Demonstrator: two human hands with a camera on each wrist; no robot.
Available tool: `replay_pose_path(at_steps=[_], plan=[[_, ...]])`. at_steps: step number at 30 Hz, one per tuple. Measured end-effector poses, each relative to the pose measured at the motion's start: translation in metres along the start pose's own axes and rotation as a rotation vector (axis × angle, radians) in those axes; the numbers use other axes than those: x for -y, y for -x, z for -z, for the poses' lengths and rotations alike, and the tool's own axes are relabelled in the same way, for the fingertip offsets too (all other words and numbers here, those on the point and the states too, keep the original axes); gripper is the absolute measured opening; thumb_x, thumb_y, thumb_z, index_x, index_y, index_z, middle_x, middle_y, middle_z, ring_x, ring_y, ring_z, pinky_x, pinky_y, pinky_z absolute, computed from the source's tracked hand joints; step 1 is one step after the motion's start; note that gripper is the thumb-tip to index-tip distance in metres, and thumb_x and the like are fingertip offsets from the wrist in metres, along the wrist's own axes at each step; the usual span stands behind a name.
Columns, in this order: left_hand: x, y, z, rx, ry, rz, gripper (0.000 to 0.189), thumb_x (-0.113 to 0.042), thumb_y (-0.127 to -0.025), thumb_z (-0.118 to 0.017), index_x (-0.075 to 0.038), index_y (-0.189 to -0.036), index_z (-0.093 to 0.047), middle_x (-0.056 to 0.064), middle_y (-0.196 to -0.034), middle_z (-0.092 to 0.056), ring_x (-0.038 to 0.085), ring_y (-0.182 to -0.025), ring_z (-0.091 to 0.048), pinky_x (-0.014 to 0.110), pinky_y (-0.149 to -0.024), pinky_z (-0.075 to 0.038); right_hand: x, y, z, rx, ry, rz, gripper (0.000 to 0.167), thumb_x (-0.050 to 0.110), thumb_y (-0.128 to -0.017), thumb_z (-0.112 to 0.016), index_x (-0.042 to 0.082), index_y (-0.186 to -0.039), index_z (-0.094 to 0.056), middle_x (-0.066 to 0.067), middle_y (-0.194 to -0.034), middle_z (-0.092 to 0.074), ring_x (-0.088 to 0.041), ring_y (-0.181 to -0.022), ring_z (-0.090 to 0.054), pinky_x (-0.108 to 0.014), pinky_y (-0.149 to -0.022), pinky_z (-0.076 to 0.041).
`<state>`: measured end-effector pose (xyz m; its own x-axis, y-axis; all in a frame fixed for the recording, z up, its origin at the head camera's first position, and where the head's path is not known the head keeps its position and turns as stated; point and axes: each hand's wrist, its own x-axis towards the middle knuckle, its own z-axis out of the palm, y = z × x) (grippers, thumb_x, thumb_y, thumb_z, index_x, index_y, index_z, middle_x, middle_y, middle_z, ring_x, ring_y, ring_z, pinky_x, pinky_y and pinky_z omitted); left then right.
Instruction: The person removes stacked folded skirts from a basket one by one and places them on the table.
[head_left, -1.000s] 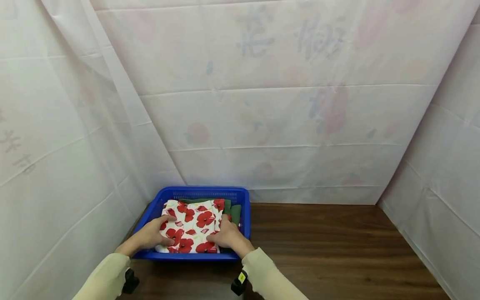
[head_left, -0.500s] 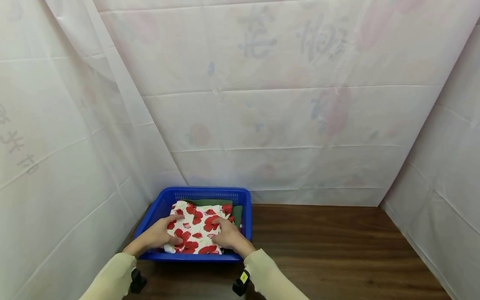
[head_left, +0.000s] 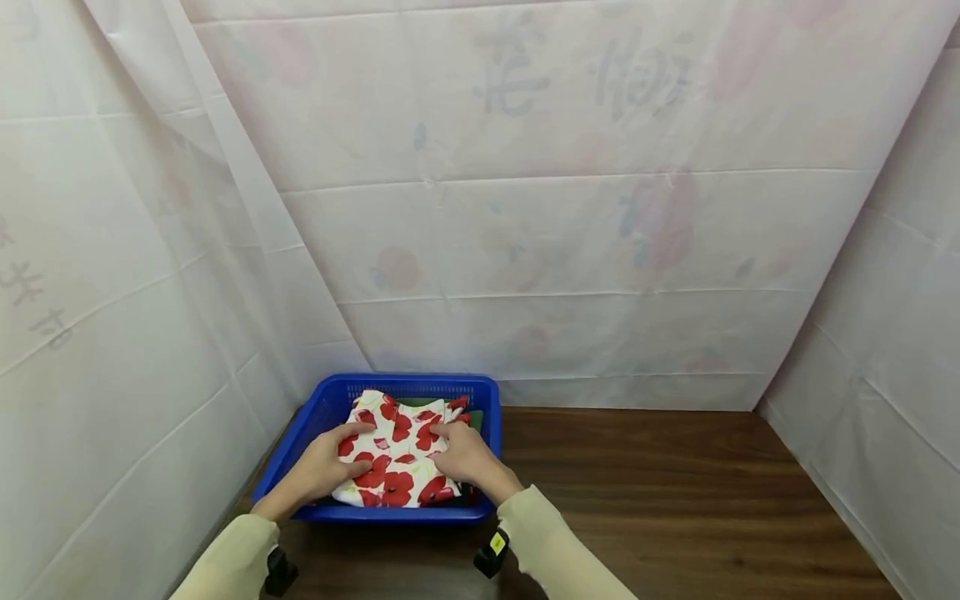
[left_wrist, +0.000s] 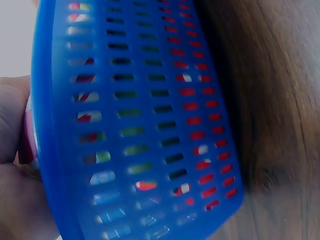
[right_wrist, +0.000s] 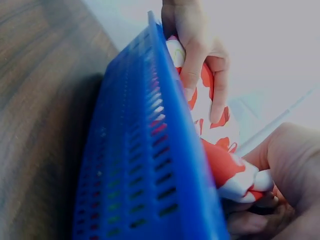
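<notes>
A folded white cloth with red flowers [head_left: 401, 454] lies at the top of a blue plastic basket [head_left: 300, 442]. My left hand [head_left: 326, 462] grips its left side, thumb on top. At the right side my right hand [head_left: 468, 458] holds the cloth; in the right wrist view, the fingers of my right hand [right_wrist: 295, 170] curl beneath the cloth's bunched edge, while my left hand [right_wrist: 197, 55] spreads thumb and fingers over the far part. Folded green cloth [head_left: 477, 419] shows behind and to the right, mostly covered.
The basket stands on a dark brown wooden table [head_left: 637, 492], against white fabric hangings [head_left: 555, 275] at the back and left. More red and white cloth [left_wrist: 192, 120] shows through the basket's slotted wall. Another white hanging [head_left: 892, 400] bounds the right side.
The floral cloth has shifted to the right within the basket and tilted slightly. Both hands have moved right along with it, covering more of the green cloth.
</notes>
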<state>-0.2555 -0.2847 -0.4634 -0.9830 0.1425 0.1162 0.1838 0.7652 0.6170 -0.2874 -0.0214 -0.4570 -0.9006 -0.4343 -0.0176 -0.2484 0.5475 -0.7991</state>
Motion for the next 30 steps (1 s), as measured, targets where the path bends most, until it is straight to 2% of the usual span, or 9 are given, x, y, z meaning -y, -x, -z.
replay_pose_path(at_steps=[5,8,11,12,15,18,20,25,30], plan=[[-0.004,0.0,0.002,-0.055,0.026,-0.015,0.06,-0.018,-0.089,-0.081,-0.011,-0.144,-0.058,0.027,-0.15,-0.051,0.049,-0.139,-0.046,0.069,-0.108,-0.041,0.004,0.0,0.011,-0.052,-0.016,0.059,0.06,-0.005,-0.082,-0.063,0.005,-0.141,-0.063,-0.018,-0.143,-0.062,-0.012,-0.04,-0.023,-0.023,-0.043,-0.028],[-0.007,0.001,0.003,-0.085,0.032,-0.014,0.062,-0.019,-0.09,-0.081,-0.013,-0.146,-0.057,0.026,-0.152,-0.05,0.048,-0.139,-0.046,0.069,-0.109,-0.04,0.006,0.001,0.016,-0.087,-0.031,0.103,0.052,0.002,-0.088,-0.07,0.004,-0.139,-0.064,-0.026,-0.119,-0.072,-0.01,-0.039,-0.028,-0.022,-0.044,-0.032],[-0.014,-0.002,0.002,-0.124,0.038,-0.042,0.062,-0.02,-0.09,-0.081,-0.014,-0.146,-0.056,0.025,-0.151,-0.051,0.047,-0.138,-0.047,0.069,-0.109,-0.04,0.006,0.004,0.024,-0.125,-0.02,0.148,0.047,0.006,-0.093,-0.071,0.003,-0.139,-0.065,-0.027,-0.113,-0.072,-0.009,-0.044,-0.036,-0.02,-0.048,-0.036],[-0.017,-0.004,0.001,-0.137,0.045,-0.058,0.062,-0.019,-0.09,-0.081,-0.014,-0.146,-0.056,0.024,-0.15,-0.052,0.047,-0.138,-0.048,0.069,-0.109,-0.041,0.006,0.005,0.028,-0.134,-0.011,0.158,0.047,0.006,-0.093,-0.07,0.004,-0.14,-0.064,-0.028,-0.104,-0.072,-0.01,-0.044,-0.035,-0.02,-0.048,-0.036],[-0.029,-0.011,-0.007,-0.173,0.073,-0.1,0.063,-0.016,-0.089,-0.081,-0.013,-0.147,-0.056,0.023,-0.149,-0.053,0.046,-0.137,-0.048,0.068,-0.109,-0.041,0.003,0.009,0.041,-0.174,0.01,0.186,0.048,0.004,-0.093,-0.067,0.006,-0.141,-0.063,-0.023,-0.094,-0.07,-0.011,-0.044,-0.033,-0.021,-0.048,-0.035],[-0.042,-0.017,-0.017,-0.192,0.104,-0.127,0.065,-0.015,-0.089,-0.08,-0.013,-0.148,-0.055,0.022,-0.149,-0.053,0.045,-0.137,-0.049,0.066,-0.109,-0.042,-0.004,0.013,0.054,-0.19,0.011,0.199,0.052,0.003,-0.092,-0.063,0.008,-0.144,-0.061,-0.015,-0.069,-0.056,-0.012,-0.039,-0.028,-0.022,-0.044,-0.033],[-0.049,-0.019,-0.024,-0.198,0.122,-0.125,0.067,-0.015,-0.089,-0.081,-0.013,-0.15,-0.054,0.021,-0.148,-0.053,0.044,-0.135,-0.051,0.065,-0.109,-0.043,-0.009,0.017,0.061,-0.197,0.006,0.204,0.054,0.004,-0.092,-0.062,0.01,-0.146,-0.059,-0.012,-0.073,-0.056,-0.012,-0.039,-0.027,-0.022,-0.044,-0.033],[-0.066,-0.025,-0.037,-0.194,0.179,-0.104,0.074,-0.014,-0.086,-0.082,-0.015,-0.153,-0.051,0.019,-0.146,-0.052,0.041,-0.132,-0.052,0.063,-0.11,-0.043,-0.024,0.026,0.077,-0.215,-0.011,0.195,0.058,0.007,-0.091,-0.062,0.014,-0.149,-0.057,-0.02,-0.094,-0.065,-0.01,-0.041,-0.026,-0.023,-0.046,-0.035],[-0.084,-0.032,-0.051,-0.16,0.217,-0.109,0.075,-0.016,-0.087,-0.082,-0.018,-0.155,-0.049,0.02,-0.152,-0.047,0.041,-0.135,-0.051,0.062,-0.11,-0.044,-0.042,0.038,0.094,-0.245,-0.008,0.195,0.059,0.007,-0.091,-0.064,0.017,-0.149,-0.057,-0.008,-0.065,-0.053,-0.01,-0.043,-0.021,-0.022,-0.047,-0.031]])
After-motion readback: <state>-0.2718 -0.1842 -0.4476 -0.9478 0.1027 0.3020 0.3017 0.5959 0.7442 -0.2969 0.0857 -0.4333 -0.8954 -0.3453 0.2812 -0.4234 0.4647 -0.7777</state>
